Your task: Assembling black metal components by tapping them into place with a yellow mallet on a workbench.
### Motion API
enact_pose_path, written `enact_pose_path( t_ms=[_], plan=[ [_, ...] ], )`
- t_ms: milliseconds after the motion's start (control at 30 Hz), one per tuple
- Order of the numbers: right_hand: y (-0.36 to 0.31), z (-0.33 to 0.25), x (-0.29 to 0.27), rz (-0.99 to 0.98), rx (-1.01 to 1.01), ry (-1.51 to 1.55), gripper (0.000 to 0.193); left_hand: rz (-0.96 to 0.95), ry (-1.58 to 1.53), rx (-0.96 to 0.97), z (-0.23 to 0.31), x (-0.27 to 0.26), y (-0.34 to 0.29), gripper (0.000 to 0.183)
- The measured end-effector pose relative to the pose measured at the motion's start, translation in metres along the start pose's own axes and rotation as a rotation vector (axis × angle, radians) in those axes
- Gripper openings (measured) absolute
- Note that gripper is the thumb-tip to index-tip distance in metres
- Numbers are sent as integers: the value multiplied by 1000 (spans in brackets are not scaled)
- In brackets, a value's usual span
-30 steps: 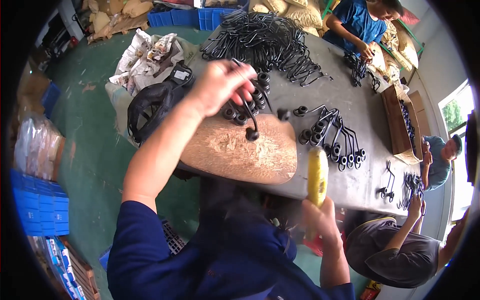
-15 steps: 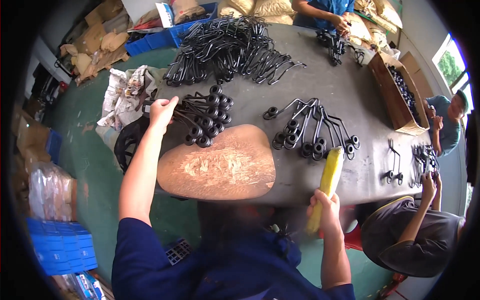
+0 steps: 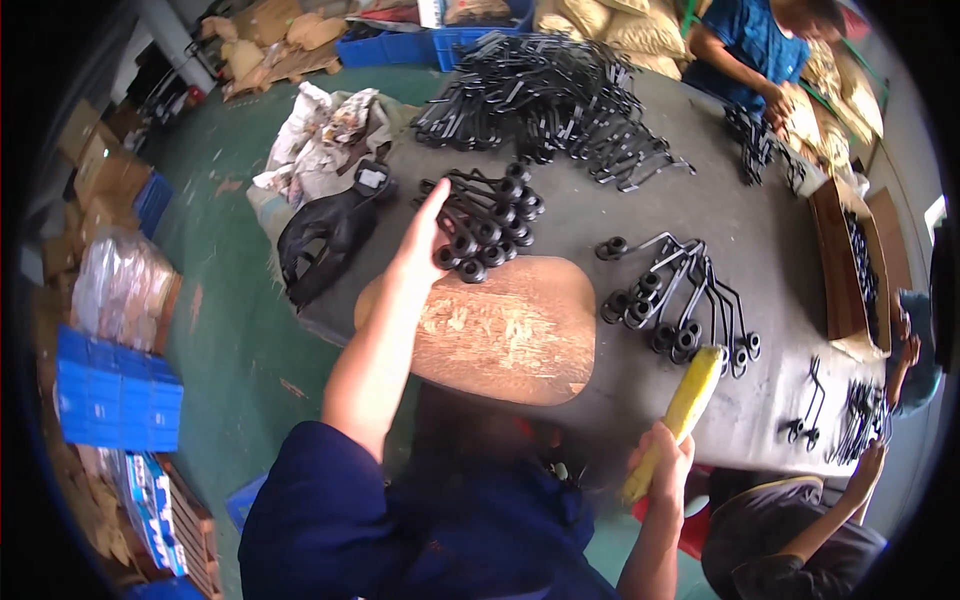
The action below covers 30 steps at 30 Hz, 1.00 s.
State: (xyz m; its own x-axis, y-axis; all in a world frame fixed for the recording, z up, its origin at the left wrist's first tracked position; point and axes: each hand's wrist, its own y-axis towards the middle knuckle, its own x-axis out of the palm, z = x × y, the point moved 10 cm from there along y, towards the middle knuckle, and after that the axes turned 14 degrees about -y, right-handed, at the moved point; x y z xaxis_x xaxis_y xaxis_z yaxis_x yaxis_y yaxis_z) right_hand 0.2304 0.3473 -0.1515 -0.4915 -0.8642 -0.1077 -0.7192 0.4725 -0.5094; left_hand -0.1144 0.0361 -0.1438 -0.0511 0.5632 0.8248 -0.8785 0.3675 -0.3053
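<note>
A bunch of black bent metal rods with round ring ends (image 3: 490,228) lies at the far edge of the wooden board (image 3: 500,340). My left hand (image 3: 425,240) is closed around the left side of this bunch, thumb up; its other fingers are hidden by the rods. In my right hand (image 3: 664,458) is a long yellow stick-like piece (image 3: 693,395), gripped near its lower end and slanting up over the table's near edge. Its tip comes close to a second, fanned-out group of the same rods (image 3: 680,300).
A large heap of black rods (image 3: 540,95) covers the far part of the grey table (image 3: 770,270). Left of the board lies a black bag-like item (image 3: 335,240). A wooden box of black parts (image 3: 840,270) stands at right. Co-workers (image 3: 750,50) handle rods at the far and right sides.
The whole view has shifted, so the table appears farther right. My left hand has moved nearer the ring ends of the bunch. The yellow piece stays in my right hand.
</note>
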Motion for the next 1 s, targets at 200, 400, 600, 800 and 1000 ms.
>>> enact_pose_path(
  t_ms=[200,400,600,800,1000],
  plan=[
    [-1,0,-1,51,-49,-48,18,-68,-5,3,-13,18,14,53],
    [7,13,0,23,-48,-62,20,-322,10,124,22,41,-54,51],
    [-14,3,-7,170,-132,-243,24,-275,0,461,91,8,-195,38],
    [10,-31,59,-189,-253,-307,25,258,-378,653,58,-184,-394,40],
    [-33,-102,166,-405,-610,-409,15,725,-608,942,-36,-339,-583,44]
  ],
)
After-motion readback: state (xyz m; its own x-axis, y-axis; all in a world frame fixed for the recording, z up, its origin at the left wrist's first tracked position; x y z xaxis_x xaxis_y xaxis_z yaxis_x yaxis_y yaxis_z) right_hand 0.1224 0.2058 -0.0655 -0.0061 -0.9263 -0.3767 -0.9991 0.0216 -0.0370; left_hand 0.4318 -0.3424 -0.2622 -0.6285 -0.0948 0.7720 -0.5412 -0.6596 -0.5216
